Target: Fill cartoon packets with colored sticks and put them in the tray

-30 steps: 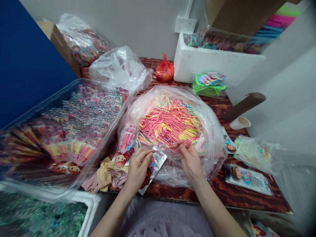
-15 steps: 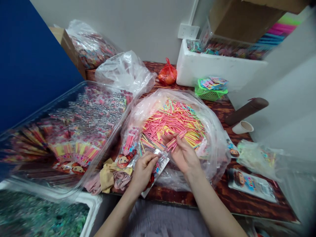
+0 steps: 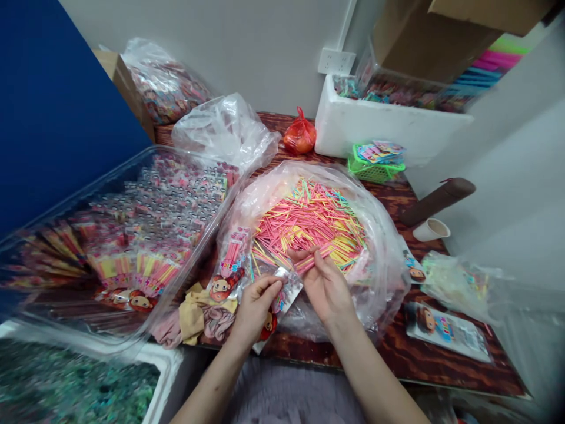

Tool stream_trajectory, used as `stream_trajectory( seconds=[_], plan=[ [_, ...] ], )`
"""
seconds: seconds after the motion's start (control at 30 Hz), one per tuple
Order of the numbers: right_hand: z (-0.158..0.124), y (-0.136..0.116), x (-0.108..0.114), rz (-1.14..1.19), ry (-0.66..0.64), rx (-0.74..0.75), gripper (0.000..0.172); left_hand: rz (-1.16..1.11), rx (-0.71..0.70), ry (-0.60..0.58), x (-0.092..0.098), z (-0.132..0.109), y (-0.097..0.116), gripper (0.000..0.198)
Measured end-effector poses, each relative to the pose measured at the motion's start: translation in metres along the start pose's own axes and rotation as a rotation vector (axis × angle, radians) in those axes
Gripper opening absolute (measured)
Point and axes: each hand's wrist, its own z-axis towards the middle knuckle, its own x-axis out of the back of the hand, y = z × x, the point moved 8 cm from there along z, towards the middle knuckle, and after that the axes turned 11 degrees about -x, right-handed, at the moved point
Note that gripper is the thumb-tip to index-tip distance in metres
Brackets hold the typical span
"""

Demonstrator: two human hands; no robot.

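My left hand [image 3: 259, 299] pinches the edge of a printed plastic pouch [image 3: 290, 294], silvery with a cartoon figure on it. To its right, my right hand [image 3: 326, 285] has its fingers closed on a small bundle of pink sticks [image 3: 311, 260], held close to the pouch's upper end. Beneath and behind the hands, a large clear plastic bag [image 3: 273, 188] lies spread wide, heaped with loose pink, yellow and green sticks [image 3: 304, 215]. A filled pouch [image 3: 227, 268] of pink sticks lies left of my left hand.
At left stands a clear bin [image 3: 194, 265] with many filled pouches. Yellow and pink cloths [image 3: 192, 315] lie at the table's front edge. At right are a flat pouch stack [image 3: 448, 331], a paper cup [image 3: 431, 229], a brown flask [image 3: 436, 200] and a green basket [image 3: 375, 171].
The bundle of pink sticks in my right hand has turned to lie more level, and its fingers have shifted slightly. My left hand keeps its pinch on the pouch. The view has shifted slightly.
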Motion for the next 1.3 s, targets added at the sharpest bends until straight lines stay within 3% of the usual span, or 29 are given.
stream_trajectory(
  seconds=[0.23,0.37,0.47,0.57,0.67,0.8,0.9,1.03,1.17,1.3],
  plan=[
    [-0.009,-0.001,0.002,-0.140,0.079,0.029,0.013,0.095,-0.134,-0.066,0.000,0.000,0.016,0.021],
    [-0.009,0.006,-0.006,-0.386,0.020,-0.029,0.019,0.161,-0.269,-0.075,0.003,0.002,0.030,0.016],
    [-0.009,0.010,-0.013,-0.505,-0.047,-0.116,0.025,0.151,-0.288,-0.073,0.007,0.006,0.033,0.015],
    [-0.011,0.005,-0.022,-0.566,-0.091,-0.133,0.044,0.116,-0.290,-0.066,0.010,0.010,0.036,0.015],
    [-0.014,-0.010,-0.031,-0.620,-0.064,0.020,0.053,0.091,-0.286,-0.031,0.015,0.013,0.041,0.015],
    [-0.021,-0.020,-0.046,-0.841,-0.041,0.277,0.017,0.071,-0.262,-0.006,0.019,0.015,0.047,0.015],
    [-0.026,-0.020,-0.058,-1.080,-0.056,0.441,0.019,0.041,-0.244,-0.003,0.020,0.016,0.048,0.015],
    [-0.032,-0.023,-0.064,-1.193,0.013,0.607,0.017,-0.012,-0.202,0.049,0.027,0.017,0.043,0.016],
    [-0.029,-0.009,-0.080,-1.382,-0.060,0.622,0.016,-0.070,-0.164,0.064,0.036,0.020,0.035,0.019],
    [-0.022,0.011,-0.089,-1.478,-0.174,0.503,0.014,-0.140,-0.113,0.009,0.038,0.022,0.031,0.030]
  ],
)
